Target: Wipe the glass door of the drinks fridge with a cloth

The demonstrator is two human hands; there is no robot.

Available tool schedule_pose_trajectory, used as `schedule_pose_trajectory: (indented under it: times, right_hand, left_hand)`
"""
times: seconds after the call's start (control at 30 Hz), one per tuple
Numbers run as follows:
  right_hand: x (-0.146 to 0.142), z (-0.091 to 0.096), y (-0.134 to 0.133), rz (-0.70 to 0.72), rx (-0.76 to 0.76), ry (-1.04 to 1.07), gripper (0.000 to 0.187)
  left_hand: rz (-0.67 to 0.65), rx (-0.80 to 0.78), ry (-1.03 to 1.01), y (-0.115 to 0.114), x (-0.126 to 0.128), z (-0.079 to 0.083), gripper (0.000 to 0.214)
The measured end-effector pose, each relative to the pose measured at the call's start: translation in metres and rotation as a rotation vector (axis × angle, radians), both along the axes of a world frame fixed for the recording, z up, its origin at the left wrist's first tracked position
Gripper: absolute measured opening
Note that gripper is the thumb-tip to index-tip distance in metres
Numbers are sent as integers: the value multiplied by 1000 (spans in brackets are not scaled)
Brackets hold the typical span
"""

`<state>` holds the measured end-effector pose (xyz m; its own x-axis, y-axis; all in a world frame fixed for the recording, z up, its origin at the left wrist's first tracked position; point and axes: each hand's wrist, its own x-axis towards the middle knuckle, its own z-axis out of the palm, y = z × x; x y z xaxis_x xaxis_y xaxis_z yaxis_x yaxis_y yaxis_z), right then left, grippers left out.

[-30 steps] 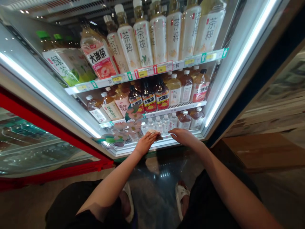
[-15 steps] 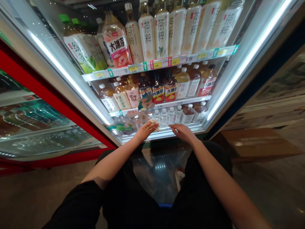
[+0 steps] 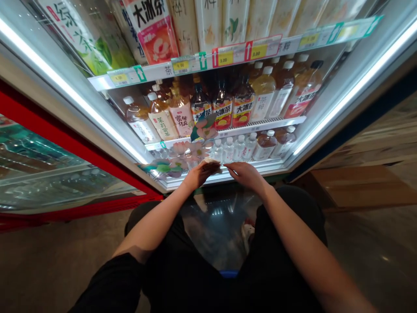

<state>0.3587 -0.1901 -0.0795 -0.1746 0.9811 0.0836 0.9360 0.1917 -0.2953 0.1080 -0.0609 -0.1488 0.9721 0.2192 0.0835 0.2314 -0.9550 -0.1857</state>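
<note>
My left hand (image 3: 200, 171) is closed on a crumpled pale cloth (image 3: 211, 161), just in front of the lower part of a lit drinks cooler. Parts of the cloth show above and below the fingers. Close on its right is my right hand (image 3: 244, 174), fingers stretched toward the cloth and the thumb a little below them. Whether its fingertips touch the cloth I cannot tell. Behind the hands, small clear bottles (image 3: 229, 150) stand on the bottom level. Pink flower decals with green leaves (image 3: 203, 128) overlap the view of the lower shelves.
Tea bottles (image 3: 223, 108) fill the middle shelf, and taller ones stand above a price rail (image 3: 224, 56). At left is a red-framed cooler (image 3: 97, 161). A cardboard box (image 3: 365, 187) lies at right. My knees flank the shiny dark surface (image 3: 215, 226) below.
The view has shifted, so the shelves look larger and the top bottles are cut off. My left hand has turned, showing more cloth above it. My right fingertips are nearer the left hand.
</note>
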Motion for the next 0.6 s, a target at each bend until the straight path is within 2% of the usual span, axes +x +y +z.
schedule_pose_trajectory:
  times: [0.17,0.33,0.6]
  right_hand:
    - [0,-11,6,33,57,-35,42]
    - [0,-19,11,88,111,-58,42]
    - [-13,-24,20,94,129,-41,40]
  left_hand:
    - [10,-6,-49,-2,-19,0,76]
    - [121,33,-116,-2,-43,9,79]
    - [156,27,-74,-7,-66,0,77]
